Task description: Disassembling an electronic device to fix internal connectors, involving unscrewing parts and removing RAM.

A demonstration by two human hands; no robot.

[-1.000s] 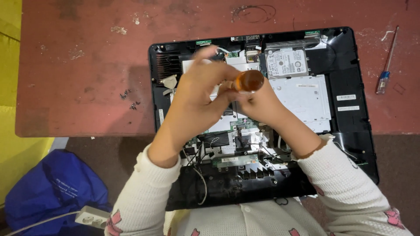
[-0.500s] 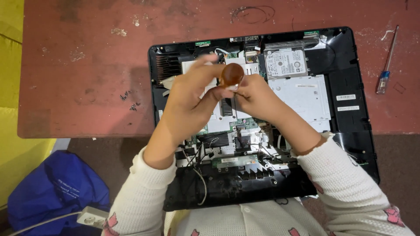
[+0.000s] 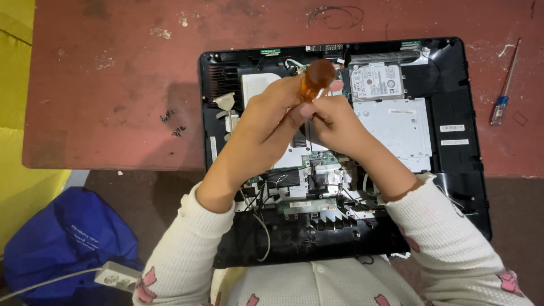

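An opened black all-in-one computer [image 3: 453, 164] lies flat on a worn red table [image 3: 113, 85], its boards, wires and silver hard drive [image 3: 377, 81] exposed. My left hand [image 3: 266, 122] wraps around a screwdriver with an amber handle [image 3: 315, 79], which stands upright over the middle of the machine. My right hand [image 3: 334, 122] pinches the shaft just below the handle. Both hands touch each other and hide the screwdriver's tip and the part beneath it.
A second screwdriver with a blue handle [image 3: 506, 85] lies on the table right of the computer. Several small dark screws [image 3: 171, 123] sit to its left. A blue bag [image 3: 68, 238] and a white power strip [image 3: 116, 276] lie on the floor at lower left.
The amber handle has shifted up and toward the far edge of the computer, and both hands followed it. The computer has not moved.
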